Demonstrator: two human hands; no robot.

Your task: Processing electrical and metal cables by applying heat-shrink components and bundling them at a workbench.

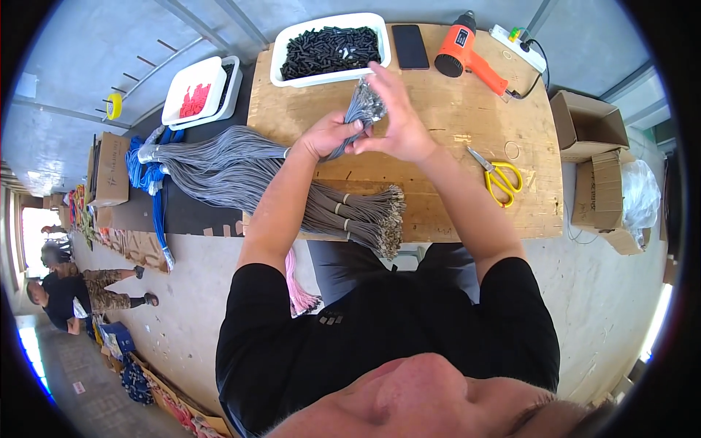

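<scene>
My left hand is closed around a bundle of grey cables above the wooden table. The bundle's tips, with small metallic-looking ends, point away from me. Beside those tips my right hand is held with thumb and fingers spread, curved around the right side of the bundle. Whether it touches the cables is hard to see. More grey cables stretch to the left in a thick hank. Nearer me, tied grey cable bundles lie with their ends at the table's front edge.
At the back stand a white tray of short black tubes, a phone, an orange heat gun and a power strip. Yellow-handled scissors lie right. Left are a tray of red pieces and blue cables. Cardboard boxes flank the table.
</scene>
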